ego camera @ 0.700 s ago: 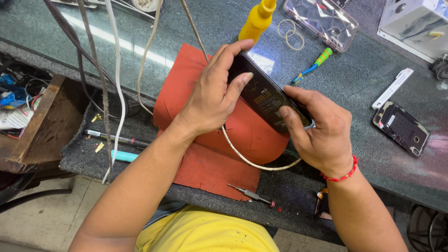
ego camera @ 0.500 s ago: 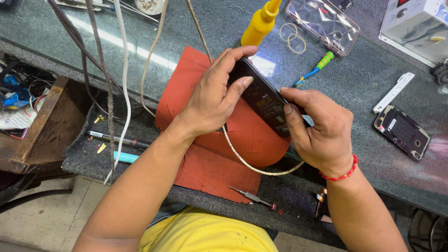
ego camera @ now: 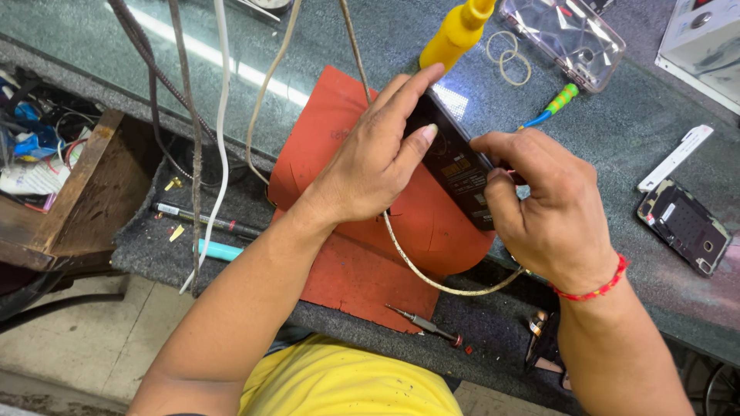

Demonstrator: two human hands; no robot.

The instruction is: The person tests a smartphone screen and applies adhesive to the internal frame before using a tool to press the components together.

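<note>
Over the red mat (ego camera: 339,131), near the middle of the frame, both hands hold a black phone (ego camera: 455,166) tilted above the bench. Left hand (ego camera: 370,162) wraps the phone's upper end, index finger stretched along its far edge and thumb laid across the dark face, so it is clasped on the phone. Right hand (ego camera: 539,208) pinches the lower end, thumb and forefinger pressed together at the near corner; whether a small tool sits between them I cannot tell.

To do this well, the left hand should bear the phone's weight and keep it steady, while the right works only at the corner with light, even pressure, so nothing bends or slips. Keeping the phone low over the mat would soften any drop, and the pale cable (ego camera: 432,273) looping beneath should stay clear of the wrists.

Around them: a yellow bottle (ego camera: 455,35) at the top, a clear case (ego camera: 563,35) beside it, a green-handled tool (ego camera: 555,104) just beyond the phone, an opened phone (ego camera: 686,227) at the right, and a screwdriver (ego camera: 424,325) near the bottom of the mat.

Against the earlier frames, the right hand has shifted from cupping the lower end, fingers underneath, to a tighter pinch from above at the corner. The left hand's grasp looks unchanged, and the phone has kept its tilt and place.
</note>
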